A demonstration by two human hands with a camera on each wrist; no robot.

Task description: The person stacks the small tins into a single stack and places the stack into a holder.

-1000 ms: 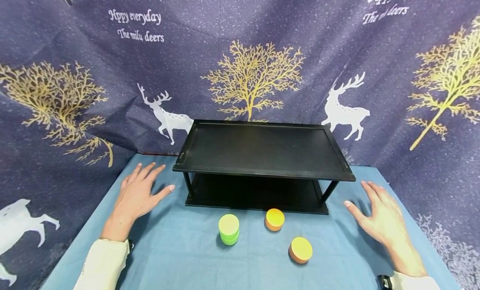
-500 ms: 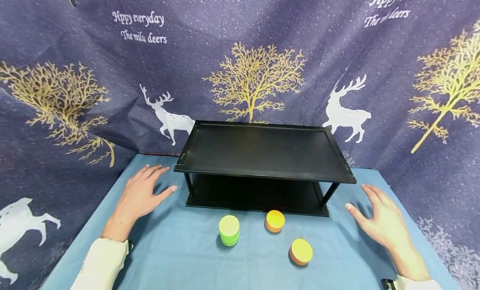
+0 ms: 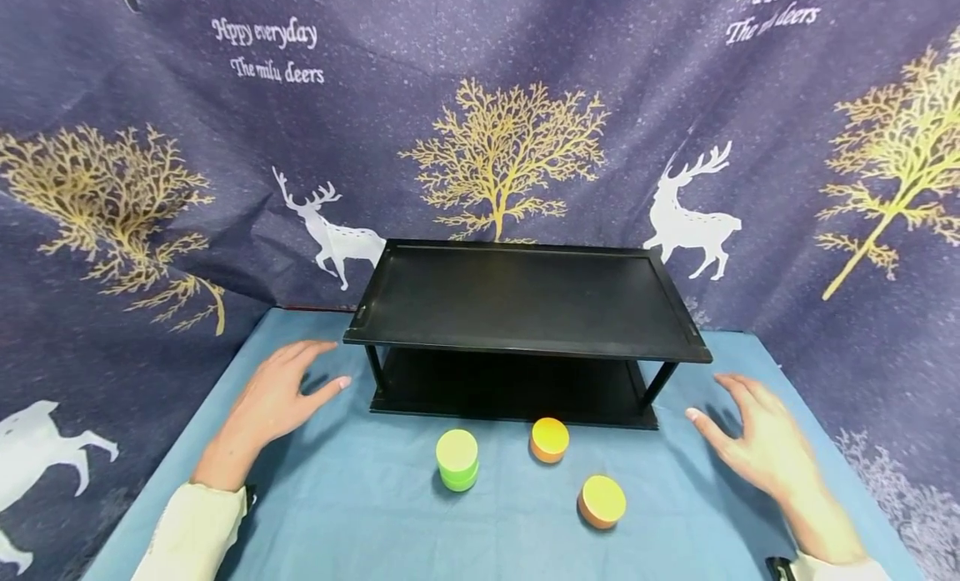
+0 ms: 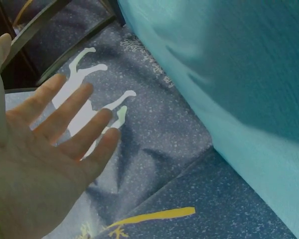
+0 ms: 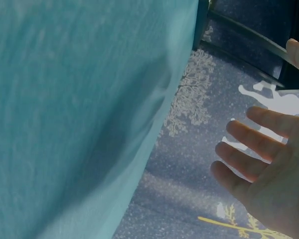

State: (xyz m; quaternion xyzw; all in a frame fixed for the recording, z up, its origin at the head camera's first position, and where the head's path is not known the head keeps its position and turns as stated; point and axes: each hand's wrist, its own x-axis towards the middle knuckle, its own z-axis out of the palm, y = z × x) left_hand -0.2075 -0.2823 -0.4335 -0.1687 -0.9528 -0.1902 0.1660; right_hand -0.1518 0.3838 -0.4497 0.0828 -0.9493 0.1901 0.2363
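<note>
My left hand (image 3: 273, 398) hovers over the blue cloth, left of a black two-tier rack (image 3: 525, 302), its fingers spread and holding nothing. On the other side, my right hand (image 3: 765, 439) is held right of the rack with its fingers loosely extended and nothing in them. Both palms show bare in the wrist views. In front of the rack, a green round piece (image 3: 457, 458), seemingly two stacked discs, stands left of centre. An orange disc with a yellow top (image 3: 550, 439) sits close to the rack's front edge. Nearer to me lies a second orange disc (image 3: 602, 502).
The table is covered by a blue cloth (image 3: 360, 514). Behind it and along both sides hangs a dark blue curtain (image 3: 517, 39) with white deer and golden trees. The rack's upper board overhangs its lower shelf (image 3: 495, 389).
The left hand's fingers have drawn closer together and the hand has shifted slightly left. The right hand's fingers have bent a little. The rack and the discs have stayed in place.
</note>
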